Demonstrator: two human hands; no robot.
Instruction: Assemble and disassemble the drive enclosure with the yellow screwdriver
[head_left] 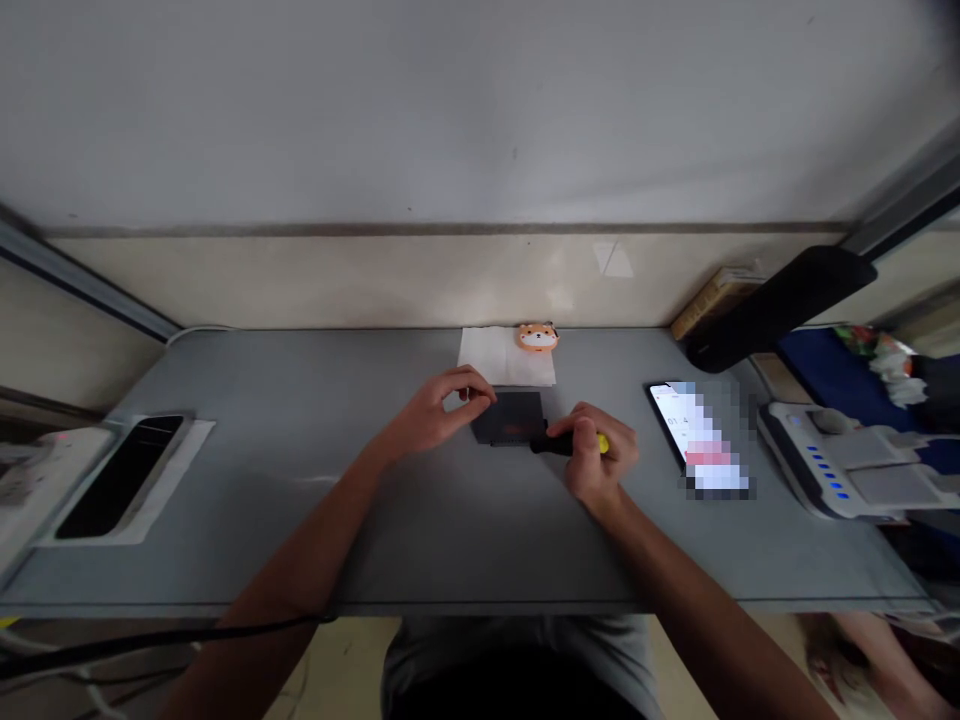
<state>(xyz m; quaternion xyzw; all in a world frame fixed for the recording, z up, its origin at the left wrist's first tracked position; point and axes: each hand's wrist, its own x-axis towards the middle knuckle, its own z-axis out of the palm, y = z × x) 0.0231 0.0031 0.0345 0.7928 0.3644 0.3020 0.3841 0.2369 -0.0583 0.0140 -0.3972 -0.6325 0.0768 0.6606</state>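
A dark, flat rectangular piece (510,418) lies on the grey desk in front of me, with a faint reddish mark near its lower edge. At its upper left corner is my left hand (450,402), thumb and forefinger brought together; whatever is between the tips is too small to make out. My right hand (602,450) is closed around a black-and-yellow screwdriver-like tool (553,444). The tool lies nearly level, its black end pointing left at the piece's lower right corner and its yellow part showing between my fingers. Its tip cannot be made out.
Behind the piece lies white paper (487,355) with an orange animal-faced case (538,337). A lit phone (679,420) and a power strip (806,455) are at right, below a black cylinder (780,310). At left, a dark phone (124,475) rests on paper.
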